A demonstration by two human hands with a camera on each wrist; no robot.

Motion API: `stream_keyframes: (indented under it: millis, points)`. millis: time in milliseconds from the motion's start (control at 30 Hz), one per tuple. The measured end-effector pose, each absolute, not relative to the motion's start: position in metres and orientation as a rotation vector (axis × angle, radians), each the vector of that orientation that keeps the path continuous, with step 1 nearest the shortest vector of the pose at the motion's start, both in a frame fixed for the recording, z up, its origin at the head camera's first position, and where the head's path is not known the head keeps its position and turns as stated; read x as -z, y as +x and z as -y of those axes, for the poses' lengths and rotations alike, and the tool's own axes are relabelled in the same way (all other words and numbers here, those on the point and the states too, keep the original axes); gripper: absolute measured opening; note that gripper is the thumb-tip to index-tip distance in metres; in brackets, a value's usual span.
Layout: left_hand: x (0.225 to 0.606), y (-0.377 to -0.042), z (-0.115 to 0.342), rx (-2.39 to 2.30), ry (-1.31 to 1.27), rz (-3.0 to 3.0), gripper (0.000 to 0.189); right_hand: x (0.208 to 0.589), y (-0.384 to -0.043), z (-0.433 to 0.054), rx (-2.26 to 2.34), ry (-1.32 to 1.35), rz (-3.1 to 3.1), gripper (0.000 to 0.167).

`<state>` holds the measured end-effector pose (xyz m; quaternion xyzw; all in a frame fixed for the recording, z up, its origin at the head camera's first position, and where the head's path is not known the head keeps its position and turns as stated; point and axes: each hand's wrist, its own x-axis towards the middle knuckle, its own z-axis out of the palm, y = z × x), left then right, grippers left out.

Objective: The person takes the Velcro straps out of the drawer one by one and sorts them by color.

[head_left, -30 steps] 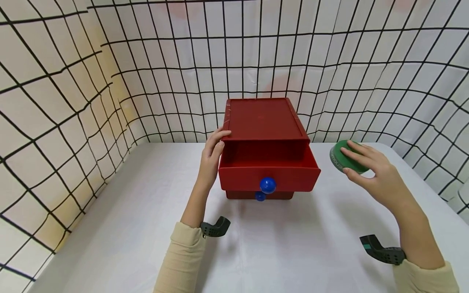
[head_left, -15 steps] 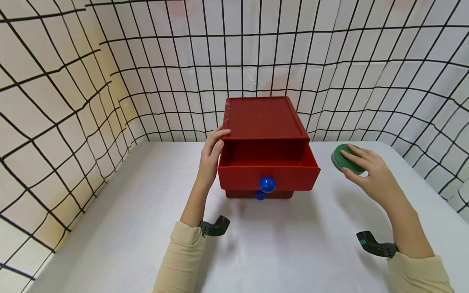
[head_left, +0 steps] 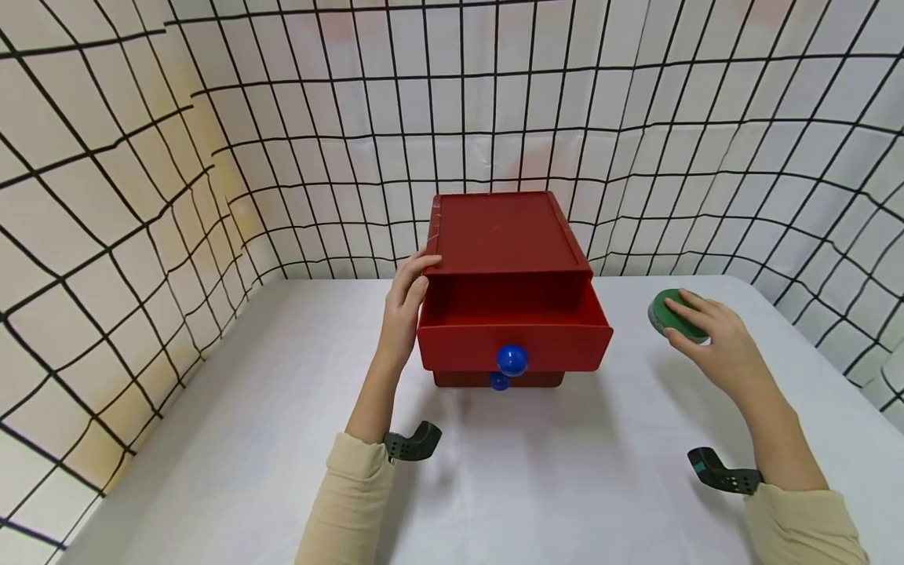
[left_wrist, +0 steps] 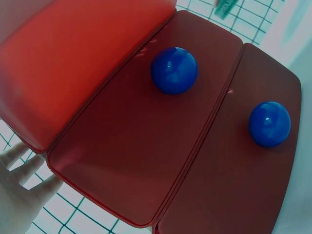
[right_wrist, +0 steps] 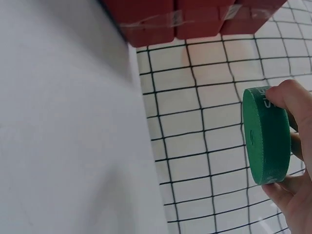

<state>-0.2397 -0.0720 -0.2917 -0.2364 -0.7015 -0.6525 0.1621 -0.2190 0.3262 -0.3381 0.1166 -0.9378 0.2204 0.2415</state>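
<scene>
A red drawer cabinet stands at the middle of the table, its upper drawer pulled out and bare inside where visible. My left hand rests against the cabinet's left side, its fingertips over the top edge; the left wrist view shows those fingers extended along the side. Round blue knobs, such as the upper knob and the lower knob, sit on the drawer fronts. To the right of the cabinet, my right hand grips a roll of green tape by its rim, with pale lettering around it.
White cloth covers the table. A white wall with a black grid encloses the back and both sides. Part of a white object shows at the far right edge.
My right hand and the green tape roll have shifted slightly lower and to the right relative to the cabinet. My left hand keeps its place on the cabinet.
</scene>
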Motion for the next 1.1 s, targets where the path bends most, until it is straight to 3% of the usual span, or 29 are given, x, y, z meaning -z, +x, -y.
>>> stream_keyframes:
  millis: [1100]
  points:
    - [0.292,-0.24,0.072,1.855,-0.656,2.012,0.034,0.406,-0.233,-0.369,-0.653,0.029,2.617,0.05]
